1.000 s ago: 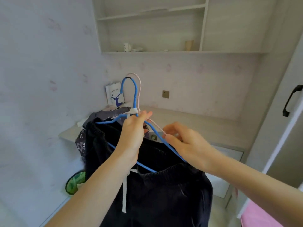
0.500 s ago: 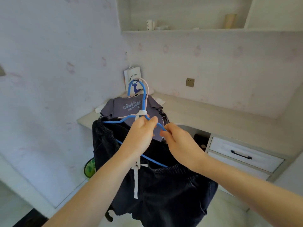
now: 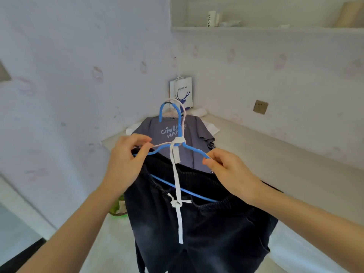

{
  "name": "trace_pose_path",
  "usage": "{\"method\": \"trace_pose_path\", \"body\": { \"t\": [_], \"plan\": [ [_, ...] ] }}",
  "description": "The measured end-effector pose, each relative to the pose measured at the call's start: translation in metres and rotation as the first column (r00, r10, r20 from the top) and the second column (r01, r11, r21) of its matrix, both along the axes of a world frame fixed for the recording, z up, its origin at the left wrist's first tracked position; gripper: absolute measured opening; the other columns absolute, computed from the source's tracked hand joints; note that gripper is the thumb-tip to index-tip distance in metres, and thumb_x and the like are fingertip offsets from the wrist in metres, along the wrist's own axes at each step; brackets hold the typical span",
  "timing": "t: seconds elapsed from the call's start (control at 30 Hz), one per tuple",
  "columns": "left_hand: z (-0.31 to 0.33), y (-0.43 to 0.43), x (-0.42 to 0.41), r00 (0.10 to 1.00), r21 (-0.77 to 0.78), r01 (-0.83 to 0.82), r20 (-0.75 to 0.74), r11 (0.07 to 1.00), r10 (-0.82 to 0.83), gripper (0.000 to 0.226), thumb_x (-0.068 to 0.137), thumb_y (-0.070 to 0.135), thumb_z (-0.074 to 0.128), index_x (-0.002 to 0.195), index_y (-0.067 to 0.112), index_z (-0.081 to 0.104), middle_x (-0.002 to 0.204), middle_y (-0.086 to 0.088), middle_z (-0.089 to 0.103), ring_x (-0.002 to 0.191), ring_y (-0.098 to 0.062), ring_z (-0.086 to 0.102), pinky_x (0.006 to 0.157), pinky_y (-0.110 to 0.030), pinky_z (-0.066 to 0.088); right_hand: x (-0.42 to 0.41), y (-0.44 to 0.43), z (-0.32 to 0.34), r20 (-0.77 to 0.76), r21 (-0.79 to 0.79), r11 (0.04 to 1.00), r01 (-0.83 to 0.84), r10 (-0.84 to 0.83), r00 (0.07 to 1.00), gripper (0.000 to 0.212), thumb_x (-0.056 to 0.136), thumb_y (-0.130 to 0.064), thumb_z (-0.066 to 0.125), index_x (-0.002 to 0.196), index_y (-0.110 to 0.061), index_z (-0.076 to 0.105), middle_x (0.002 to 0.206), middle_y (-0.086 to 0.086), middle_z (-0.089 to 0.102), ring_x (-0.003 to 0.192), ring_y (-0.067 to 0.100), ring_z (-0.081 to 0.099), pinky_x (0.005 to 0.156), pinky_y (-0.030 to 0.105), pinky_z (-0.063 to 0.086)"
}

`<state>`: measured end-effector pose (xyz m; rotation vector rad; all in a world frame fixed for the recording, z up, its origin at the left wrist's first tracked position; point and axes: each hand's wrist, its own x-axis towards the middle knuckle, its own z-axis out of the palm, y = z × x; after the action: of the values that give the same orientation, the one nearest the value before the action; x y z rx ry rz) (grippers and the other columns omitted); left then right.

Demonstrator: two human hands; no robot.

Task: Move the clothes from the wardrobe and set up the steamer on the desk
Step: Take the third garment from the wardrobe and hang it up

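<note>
Change, hands: half a second ago both my hands sat close together by the neck of the blue hanger point(image 3: 195, 149); now they are spread to its two shoulders.
Change, view: the counter point(image 3: 275, 154) corner fills more of my sight than before, and the drawer front I saw then is no longer in view.
Left hand point(image 3: 126, 162): thumb and forefinger pinch the left shoulder, where the wire of a pale pink hanger point(image 3: 184, 113) runs along the blue one.
Right hand point(image 3: 230, 172): fingers curled round the end of the right shoulder.
Dark trousers point(image 3: 197, 229): draped over the blue hanger's lower bar and held in the air in front of the counter corner, legs hanging toward the floor point(image 3: 118, 243).
Drawstring point(image 3: 178, 186): white, wound round the hangers' neck, knotted at the waistband, end dangling.
Grey T-shirt point(image 3: 199, 133): lying on the counter in the corner, behind the hooks.
Counter: pale, running along the right wall from the corner; a white paper bag point(image 3: 182, 89) stands upright at the very back.
Room: pale wallpaper with faint pink motifs; a wall socket point(image 3: 260, 107) above the counter; a shelf point(image 3: 256, 29) high up carrying a white cup point(image 3: 211, 18); something green point(image 3: 118, 208) on the floor beside the trousers.
Writing: the bag reads "luckin coffee" over a blue deer head; the shirt shows "ONLI" and "HAP", the rest hidden by the hangers.
</note>
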<state>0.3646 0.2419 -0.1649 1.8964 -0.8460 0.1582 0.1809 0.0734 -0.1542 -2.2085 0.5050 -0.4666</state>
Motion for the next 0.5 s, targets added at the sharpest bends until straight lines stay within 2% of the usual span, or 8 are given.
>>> {"method": "trace_pose_path", "body": {
  "t": [0.1,0.17,0.27,0.33,0.37,0.43,0.5],
  "plan": [
    [-0.016,-0.016,0.031,0.993,0.173,0.085,0.062,0.981,-0.097,0.025,0.093,0.030,0.057,0.117,0.030,0.062,0.113,0.012,0.056,0.108,0.009,0.045,0.090,0.002,0.028,0.013,-0.027,0.002,0.005,0.019,0.999,-0.046,0.046,0.999,0.016,0.096,-0.024,0.049,0.087,-0.018,0.060,0.070,0.001,0.048,0.063,0.013,0.040,0.063,0.030,0.038],
    [-0.023,-0.026,0.045,0.983,0.273,0.140,0.075,0.952,-0.167,0.033,0.093,0.034,0.054,0.125,0.028,0.057,0.121,0.010,0.055,0.116,0.003,0.041,0.098,-0.006,0.027,0.021,-0.042,0.002,0.009,0.021,0.998,-0.066,0.065,0.998,0.015,0.096,-0.024,0.050,0.086,-0.021,0.060,0.071,0.001,0.051,0.064,0.013,0.042,0.065,0.031,0.040],
    [-0.030,-0.042,0.063,0.975,0.337,0.152,0.100,0.929,-0.196,0.042,0.091,0.044,0.056,0.129,0.026,0.055,0.119,0.010,0.056,0.117,-0.006,0.043,0.101,-0.023,0.032,0.035,-0.063,0.003,0.031,0.052,0.993,-0.103,0.101,0.994,0.015,0.094,-0.023,0.052,0.083,-0.024,0.061,0.072,0.004,0.052,0.065,0.015,0.044,0.066,0.035,0.041],
    [-0.035,-0.051,0.076,0.972,0.357,0.096,0.169,0.929,-0.166,0.049,0.086,0.055,0.048,0.124,0.026,0.058,0.112,0.011,0.059,0.110,-0.009,0.045,0.097,-0.028,0.036,0.045,-0.078,0.005,0.039,0.080,0.988,-0.129,0.126,0.991,0.015,0.094,-0.022,0.053,0.083,-0.022,0.062,0.072,0.006,0.050,0.066,0.019,0.042,0.066,0.037,0.039],
    [-0.038,-0.056,0.083,0.969,0.346,0.069,0.198,0.936,-0.145,0.045,0.086,0.053,0.049,0.119,0.025,0.061,0.107,0.011,0.060,0.106,-0.010,0.046,0.095,-0.031,0.039,0.050,-0.086,0.006,0.041,0.093,0.986,-0.135,0.132,0.990,0.015,0.094,-0.022,0.053,0.083,-0.021,0.063,0.071,0.006,0.049,0.066,0.019,0.042,0.066,0.036,0.038],
    [-0.039,-0.066,0.094,0.968,0.298,0.027,0.230,0.954,-0.099,0.023,0.089,0.040,0.059,0.103,0.022,0.063,0.093,0.009,0.058,0.095,-0.012,0.047,0.085,-0.034,0.043,0.062,-0.100,0.008,0.043,0.109,0.985,-0.135,0.131,0.990,0.014,0.093,-0.022,0.054,0.083,-0.019,0.064,0.071,0.005,0.049,0.067,0.019,0.043,0.067,0.037,0.039],
    [-0.035,-0.078,0.105,0.967,0.265,-0.014,0.247,0.964,-0.054,0.010,0.088,0.032,0.061,0.091,0.022,0.061,0.082,0.007,0.053,0.083,-0.012,0.047,0.073,-0.031,0.043,0.076,-0.113,0.011,0.057,0.101,0.986,-0.132,0.126,0.990,0.014,0.093,-0.022,0.054,0.084,-0.019,0.064,0.072,0.005,0.050,0.068,0.019,0.044,0.069,0.039,0.041]
  ]
}}
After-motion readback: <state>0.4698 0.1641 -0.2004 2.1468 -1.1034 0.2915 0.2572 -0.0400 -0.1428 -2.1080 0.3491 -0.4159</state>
